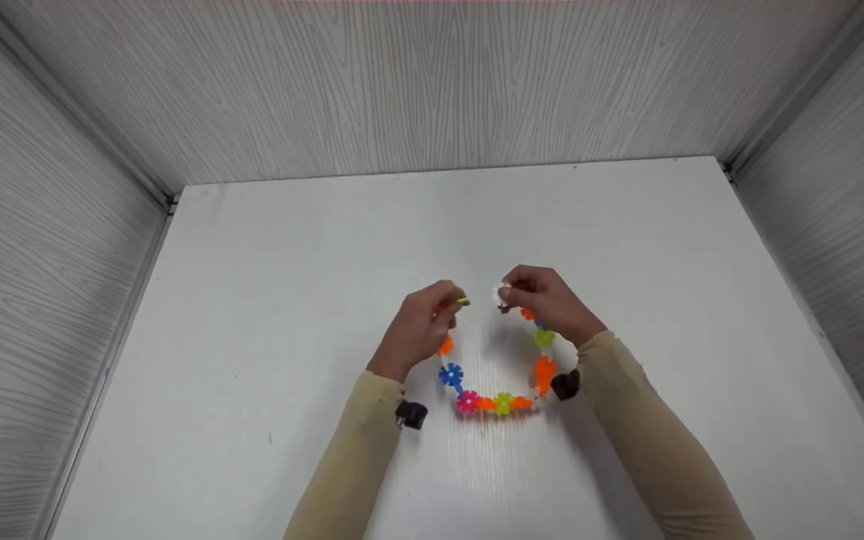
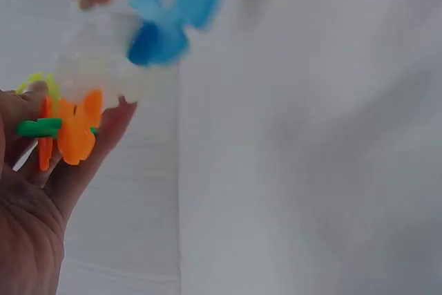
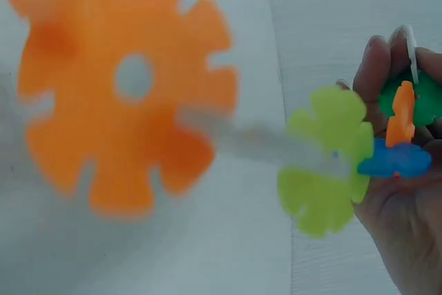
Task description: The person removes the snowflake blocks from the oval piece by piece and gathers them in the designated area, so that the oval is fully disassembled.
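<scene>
Above a white table (image 1: 312, 262), two bare hands held the ends of a chain (image 1: 509, 404) of bright, notched plastic discs. On the left, the fingers and thumb of the left hand (image 1: 418, 330) pinched a yellow disc (image 1: 463, 301), seen nearly edge-on by the head camera; on the right, the thumb and fingertips of the right hand (image 1: 552, 300) pinched a white disc (image 1: 499, 294), turned more face-on. The step in hand looked like bringing these two ends together. Doing it well likely meant keeping one disc crosswise to the other, lining notch up with notch, pushing straight in, and gripping close to the rims so that the neighbouring links did not twist loose. The two end discs faced each other across a small gap, not touching, both poking out past the fingertips. From there the chain curved towards the near side in a U, passing below both hands and between the wrists. In the right wrist view, a green disc (image 3: 391, 96) sat against the right fingers; whether the chain's near bend touched the table could not be told.
</scene>
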A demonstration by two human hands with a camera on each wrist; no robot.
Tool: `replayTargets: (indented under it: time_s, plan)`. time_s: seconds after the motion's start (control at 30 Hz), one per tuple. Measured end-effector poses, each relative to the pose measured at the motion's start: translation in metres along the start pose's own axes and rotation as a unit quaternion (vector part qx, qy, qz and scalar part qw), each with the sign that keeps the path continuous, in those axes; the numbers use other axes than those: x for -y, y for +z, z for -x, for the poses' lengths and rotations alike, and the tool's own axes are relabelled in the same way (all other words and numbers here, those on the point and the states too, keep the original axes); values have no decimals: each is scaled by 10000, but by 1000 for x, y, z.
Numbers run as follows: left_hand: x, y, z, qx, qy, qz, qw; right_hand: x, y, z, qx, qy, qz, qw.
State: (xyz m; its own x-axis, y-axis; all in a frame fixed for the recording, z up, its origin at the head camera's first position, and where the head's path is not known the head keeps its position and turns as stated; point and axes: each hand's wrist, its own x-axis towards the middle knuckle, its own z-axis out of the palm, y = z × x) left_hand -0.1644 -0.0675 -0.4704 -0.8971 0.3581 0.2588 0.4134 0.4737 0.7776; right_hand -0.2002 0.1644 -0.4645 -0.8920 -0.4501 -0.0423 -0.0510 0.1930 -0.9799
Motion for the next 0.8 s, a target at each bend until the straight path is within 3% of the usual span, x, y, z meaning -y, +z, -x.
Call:
replayTargets:
  time_s: [0.13,0.27,0.43,0.6,0.7,0.8]
  plan:
    - [-14,2,-13,-49,166,-167,9997,14,7,-10,-2,117,225,9997]
    - [-15,6,-15,-147,-33,104,9998,14,4,-9,-196,130,152,9996]
    - [-10,12,-9,-290,-680,721,9947,15,1,-7,-329,119,129,9993]
    - [-4,18,1,-394,-1643,1254,9776,14,0,-4,-374,-117,101,9992]
    - [0,23,10,-385,-2057,1323,9689,11,-2,-3,-410,-251,219,9986]
    - [6,29,18,-235,-2274,1117,9671,8,-4,-1,-514,-243,457,9973]
